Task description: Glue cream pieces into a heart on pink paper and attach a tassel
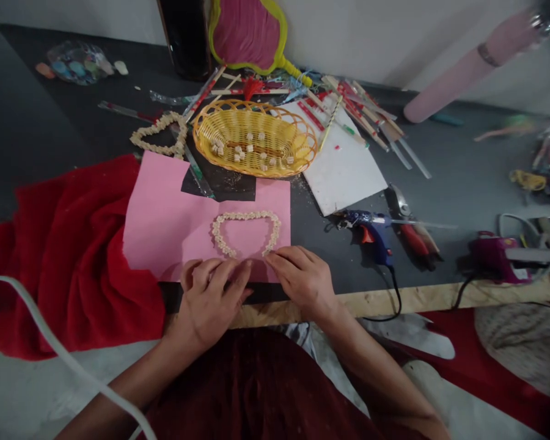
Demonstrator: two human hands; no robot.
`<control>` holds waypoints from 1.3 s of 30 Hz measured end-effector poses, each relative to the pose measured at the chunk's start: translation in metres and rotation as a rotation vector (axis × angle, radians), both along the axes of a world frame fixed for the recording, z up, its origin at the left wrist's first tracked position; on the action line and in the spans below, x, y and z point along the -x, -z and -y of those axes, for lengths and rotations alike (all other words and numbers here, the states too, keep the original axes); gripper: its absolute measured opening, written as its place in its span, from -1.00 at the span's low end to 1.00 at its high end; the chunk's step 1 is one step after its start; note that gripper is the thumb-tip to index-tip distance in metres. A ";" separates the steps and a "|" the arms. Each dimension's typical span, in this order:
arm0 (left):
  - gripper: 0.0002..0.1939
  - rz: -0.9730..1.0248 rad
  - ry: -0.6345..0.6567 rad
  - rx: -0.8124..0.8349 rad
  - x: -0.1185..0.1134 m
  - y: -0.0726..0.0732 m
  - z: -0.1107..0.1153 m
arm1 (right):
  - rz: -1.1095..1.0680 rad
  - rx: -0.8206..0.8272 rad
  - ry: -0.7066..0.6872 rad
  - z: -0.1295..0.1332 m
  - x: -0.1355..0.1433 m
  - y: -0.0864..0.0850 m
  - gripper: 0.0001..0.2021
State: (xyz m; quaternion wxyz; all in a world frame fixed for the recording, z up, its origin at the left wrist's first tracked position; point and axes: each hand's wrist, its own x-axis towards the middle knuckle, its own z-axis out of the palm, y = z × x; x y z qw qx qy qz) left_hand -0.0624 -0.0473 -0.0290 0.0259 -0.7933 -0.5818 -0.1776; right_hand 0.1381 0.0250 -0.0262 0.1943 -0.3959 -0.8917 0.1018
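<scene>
Pink paper [153,214] lay on the dark tabletop [440,238], and on it rested a knobbly cream strand [245,216], curved into an unclosed loop with its 2 ends toward the person. The right hand [305,278] had its fingertips at the strand's right end; whether they pinched it could not be told. The left hand [215,299] gripped nothing visible, its fingers loosely bent and apart over the paper's near edge, close to the left end. Beyond the paper stood a yellow basket [215,122] holding small cream pieces [239,153], with a heart-shaped strand [182,129] to its left. On the right, a blue glue gun [380,238] lay beside red-handled pliers [412,237]. Crumpled red cloth [82,244] touched the paper's left side.
</scene>
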 end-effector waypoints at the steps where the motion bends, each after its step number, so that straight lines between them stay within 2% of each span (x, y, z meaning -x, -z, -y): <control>1: -0.62 -0.003 0.002 0.006 0.000 0.000 0.000 | 0.006 0.000 -0.007 0.000 0.000 0.001 -0.76; 18: -0.63 0.061 0.026 0.034 0.002 0.004 -0.001 | 0.028 -0.083 -0.031 -0.002 0.005 0.003 -0.80; 34: -0.65 0.053 0.026 0.038 0.003 0.004 0.000 | -0.008 -0.049 -0.023 -0.003 0.004 0.005 -0.82; 39: -0.66 0.063 0.027 0.026 0.003 0.002 -0.001 | -0.057 -0.028 0.061 -0.002 0.006 0.003 -0.93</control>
